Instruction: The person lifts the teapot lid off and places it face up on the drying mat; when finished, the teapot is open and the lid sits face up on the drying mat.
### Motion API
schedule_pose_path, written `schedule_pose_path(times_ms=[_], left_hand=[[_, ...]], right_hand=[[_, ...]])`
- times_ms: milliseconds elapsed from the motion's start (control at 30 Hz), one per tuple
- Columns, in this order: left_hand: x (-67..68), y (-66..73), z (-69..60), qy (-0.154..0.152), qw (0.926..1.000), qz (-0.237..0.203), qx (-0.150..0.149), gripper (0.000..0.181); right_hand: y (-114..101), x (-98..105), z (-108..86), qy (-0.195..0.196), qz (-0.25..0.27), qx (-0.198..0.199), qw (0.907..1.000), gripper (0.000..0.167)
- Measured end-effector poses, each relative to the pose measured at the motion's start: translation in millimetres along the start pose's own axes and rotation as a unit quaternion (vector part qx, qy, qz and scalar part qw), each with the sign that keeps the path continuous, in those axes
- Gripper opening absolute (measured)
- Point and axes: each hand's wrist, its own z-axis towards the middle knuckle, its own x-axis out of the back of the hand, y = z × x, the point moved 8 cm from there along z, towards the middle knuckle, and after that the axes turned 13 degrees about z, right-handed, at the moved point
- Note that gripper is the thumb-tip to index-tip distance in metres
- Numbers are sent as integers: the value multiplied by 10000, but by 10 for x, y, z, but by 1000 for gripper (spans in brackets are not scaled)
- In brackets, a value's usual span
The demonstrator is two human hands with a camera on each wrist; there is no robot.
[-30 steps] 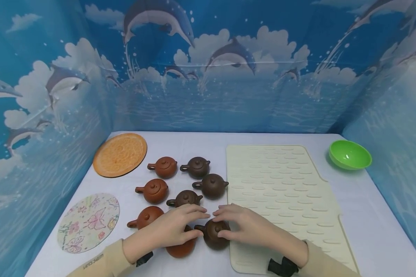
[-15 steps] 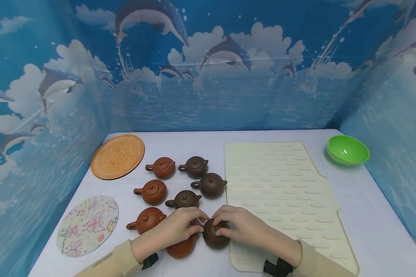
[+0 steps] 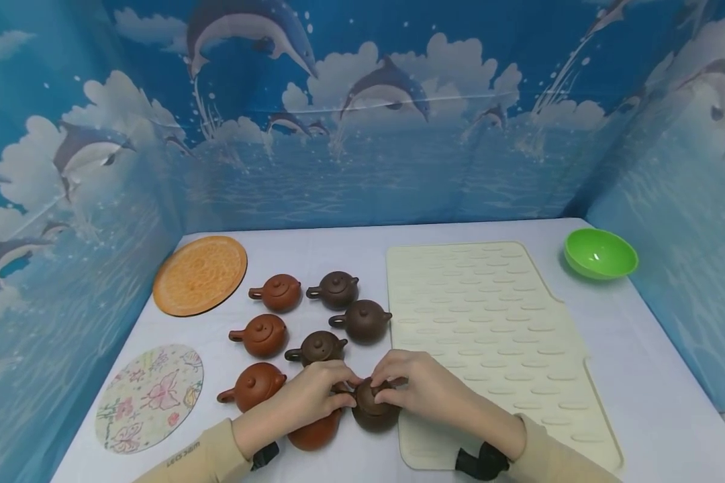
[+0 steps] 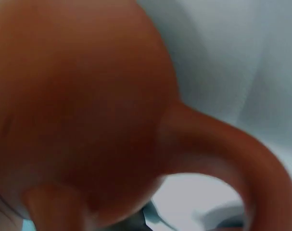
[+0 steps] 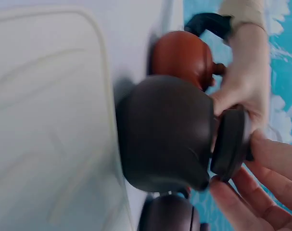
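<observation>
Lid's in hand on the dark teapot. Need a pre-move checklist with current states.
1. Lid gripped: ok, the right hand pinches it.
2. Lid off the rim: ok, the right wrist view shows it apart from the dark teapot.
3. Teapot steadied: ok, the left hand holds it.
4. Clearance at left wrist: not ok, a red-brown teapot fills much of that wrist's view.
5. Teapot contents: cannot tell, inside hidden.
</observation>
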Motion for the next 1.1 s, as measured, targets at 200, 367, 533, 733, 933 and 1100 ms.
schedule_pose_path(times_ms=[200,367,533,733,933,1100], left_hand=[[28,-18,3,49,9999,35,87,24],[15,-43,-6,28,9999,1,161,25],[-6,-54,-8,-62,9998,10,202,25],[-19,-50,-7,-88,9998,-4,179,25],[-15,-39,-4,-43,9999,-7,132,25],[-14,-17,0,-19,9999,-47,145,24]], right_hand=[[324,386,-55,687,1554,-1435,9750,18],[661,542,-205,1055,3346,-2356,9063,33],[891,528,-347,1045,4662,-2642,8378,36],[1061,545,-492,1203,4539,-2979,8311,54],[1047,623,-538,1184,2205,-3196,9139,53],[986,686,-496,1223,476,-3134,9405,41]])
